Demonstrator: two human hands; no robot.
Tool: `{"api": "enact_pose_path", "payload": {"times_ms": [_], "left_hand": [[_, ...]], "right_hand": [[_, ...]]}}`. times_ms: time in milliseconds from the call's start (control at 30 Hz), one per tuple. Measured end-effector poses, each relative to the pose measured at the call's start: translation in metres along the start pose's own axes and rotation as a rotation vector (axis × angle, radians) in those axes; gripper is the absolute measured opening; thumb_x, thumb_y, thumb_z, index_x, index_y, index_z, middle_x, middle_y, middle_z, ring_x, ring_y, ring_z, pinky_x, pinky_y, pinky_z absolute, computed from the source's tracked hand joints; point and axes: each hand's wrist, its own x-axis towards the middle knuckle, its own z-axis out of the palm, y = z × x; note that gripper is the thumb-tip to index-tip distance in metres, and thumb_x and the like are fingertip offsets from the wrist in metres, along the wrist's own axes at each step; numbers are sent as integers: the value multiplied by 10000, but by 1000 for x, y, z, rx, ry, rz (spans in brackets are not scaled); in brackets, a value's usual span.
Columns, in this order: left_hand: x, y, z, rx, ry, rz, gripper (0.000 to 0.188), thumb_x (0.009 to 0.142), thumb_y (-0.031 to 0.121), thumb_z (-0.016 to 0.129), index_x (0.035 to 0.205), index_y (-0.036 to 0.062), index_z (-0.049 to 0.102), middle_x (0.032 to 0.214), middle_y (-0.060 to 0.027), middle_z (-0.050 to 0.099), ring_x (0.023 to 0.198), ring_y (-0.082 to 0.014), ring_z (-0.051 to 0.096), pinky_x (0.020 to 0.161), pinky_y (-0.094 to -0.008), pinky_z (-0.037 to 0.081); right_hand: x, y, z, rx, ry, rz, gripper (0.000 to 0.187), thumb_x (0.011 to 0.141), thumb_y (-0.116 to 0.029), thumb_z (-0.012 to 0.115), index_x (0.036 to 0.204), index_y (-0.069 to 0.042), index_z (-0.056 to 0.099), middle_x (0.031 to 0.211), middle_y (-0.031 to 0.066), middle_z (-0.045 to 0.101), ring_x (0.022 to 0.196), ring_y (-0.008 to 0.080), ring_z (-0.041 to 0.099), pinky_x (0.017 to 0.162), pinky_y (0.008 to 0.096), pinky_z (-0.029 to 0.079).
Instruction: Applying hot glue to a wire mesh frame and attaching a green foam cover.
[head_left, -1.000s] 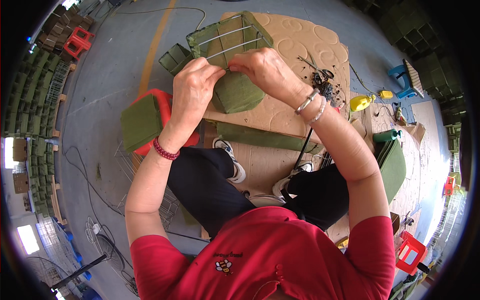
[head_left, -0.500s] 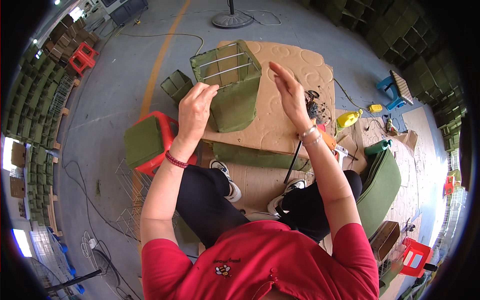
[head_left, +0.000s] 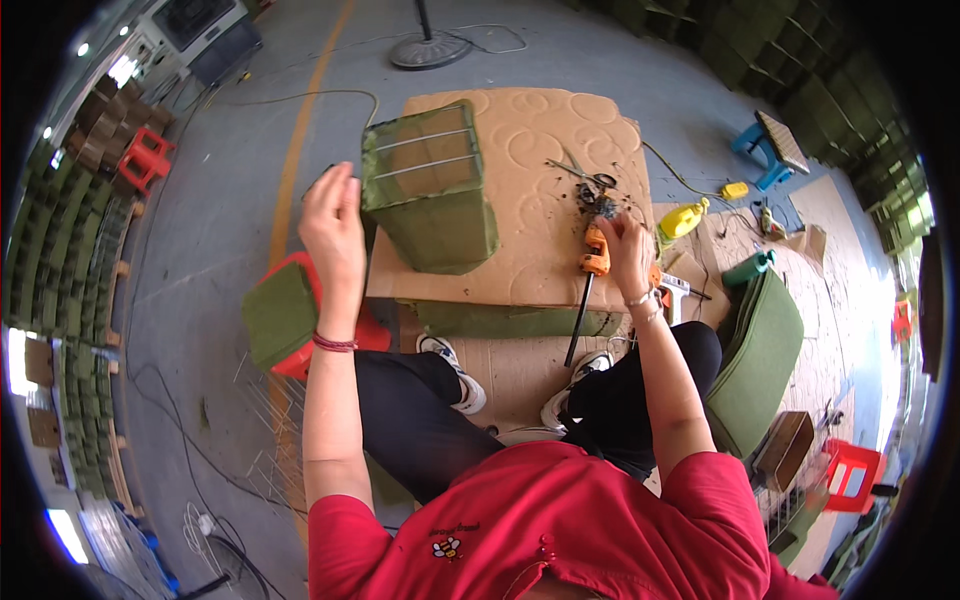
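Note:
A green fabric-covered box with bare metal rods across its open end stands at the left of the cardboard-topped work surface. Beside its left edge my left hand is open, fingers stretched upward; whether it touches the fabric I cannot make out. My right hand has its fingers bent around the side of an orange glue gun, from which a long black stick points toward me. Dark residue and a pair of scissors lie just beyond the gun.
Left of my knee, a green piece covers a red stool. A second glue gun, a yellow bottle and a stack of green panels are at my right. A blue stool stands farther off; cables cross the floor.
My left hand has left the box's near rim and moved to its left side, fingers straightening. My right hand has come down from above the cardboard to the glue gun. The box has turned slightly.

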Motion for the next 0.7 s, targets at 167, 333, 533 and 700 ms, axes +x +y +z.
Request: {"api": "enact_pose_path", "payload": {"times_ms": [167,333,533,700], "left_hand": [[46,-38,23,-279,-321,-461,654,879,311,724,1339,-104,516,1273,-266,618,1155,-289,635,958,-367,494],[84,-53,61,-28,-575,-342,668,803,130,715,1395,-61,471,1345,-245,576,1197,-306,612,1003,-376,483],[109,-26,70,356,-662,-213,586,786,99,721,1350,80,562,1262,-215,631,1166,-337,618,974,-433,513],[88,19,53,423,-688,-142,525,785,61,731,1291,38,590,1218,-204,653,1104,-347,647,928,-434,537]], "right_hand": [[-29,69,11,-106,1,-200,416,793,-148,719,1150,-35,539,1095,190,588,1066,365,561,875,437,471],[-24,76,20,-428,-65,-409,581,675,10,694,1225,-27,510,1202,169,557,1183,361,514,948,436,459],[-12,77,37,-369,-151,-281,474,631,-15,719,1061,-39,521,1104,141,556,1146,337,522,891,426,487],[0,75,20,-380,-68,-366,393,683,-79,729,1027,-49,542,994,143,584,1017,331,580,811,433,501]]}}
